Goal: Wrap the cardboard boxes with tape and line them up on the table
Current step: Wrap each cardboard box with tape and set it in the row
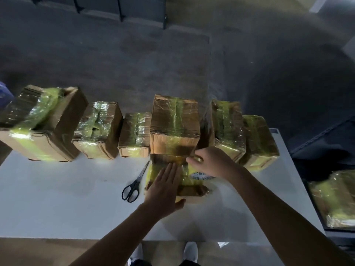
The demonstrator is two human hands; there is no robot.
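Grey concrete floor (pixel 134 54) behind, dim and bare-looking. In front of it, a white table (pixel 57 198) running across the view. Along its far edge, a row of six cardboard boxes (pixel 174 123), all bound in glossy yellow-green tape, side by side and mostly touching; largest at the far left, tallest in the middle, all sealed, contents hidden. Off the table's right end, lower down, another taped bundle (pixel 334 198). Just before the tall middle box and touching its near face, a smaller box (pixel 167 160), partly taped, closed, lying flat on the table under both hands. Left hand (pixel 165 187) laid flat on its top, fingers straight and together, thumb spread against the near edge. Right hand (pixel 209 164) at the box's far right corner, fingers curled and clamped on the tape roll (pixel 201 177), white printed core showing beneath the palm. Black-handled scissors (pixel 134 185) just left of that box, blades shut, tips pointing toward the row. Below the table edge, toes of white shoes (pixel 190 250).
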